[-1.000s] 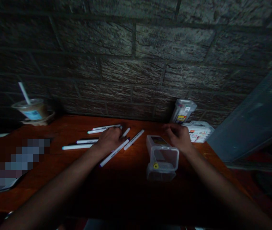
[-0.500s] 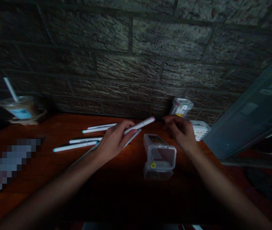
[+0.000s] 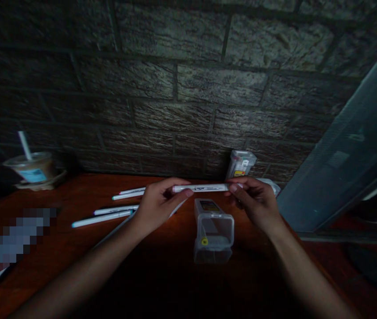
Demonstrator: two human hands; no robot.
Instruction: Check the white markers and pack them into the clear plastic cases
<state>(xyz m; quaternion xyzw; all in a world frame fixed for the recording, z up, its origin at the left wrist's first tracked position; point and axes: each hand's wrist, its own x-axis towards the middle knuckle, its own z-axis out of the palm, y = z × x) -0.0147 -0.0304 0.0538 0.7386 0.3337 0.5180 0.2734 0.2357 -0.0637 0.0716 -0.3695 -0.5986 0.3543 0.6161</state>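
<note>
A white marker (image 3: 205, 188) with dark print on its barrel is held level between both hands above the table. My left hand (image 3: 158, 201) pinches its left end, thumb in front. At the other end, the fingers of my right hand (image 3: 256, 199) close around the pinkish tip. Below the marker an open clear plastic case (image 3: 214, 230) lies on the table with its mouth toward me and a yellow sticker on it. Several white markers with coloured ends, among them a teal-tipped marker (image 3: 102, 219), lie left of my left hand, which partly hides them.
Against the brick wall (image 3: 205, 84) stands a clear container (image 3: 241, 165) with a yellow label. A plastic cup with a straw (image 3: 36, 167) sits at the far left on a holder. A blurred-out flat object (image 3: 16, 241) lies on the wooden table (image 3: 55, 266). A grey panel (image 3: 334, 159) rises at right.
My right hand has moved left and taken hold of the marker's pink end. The marker has turned from slanted to level. The camera view has tilted up slightly.
</note>
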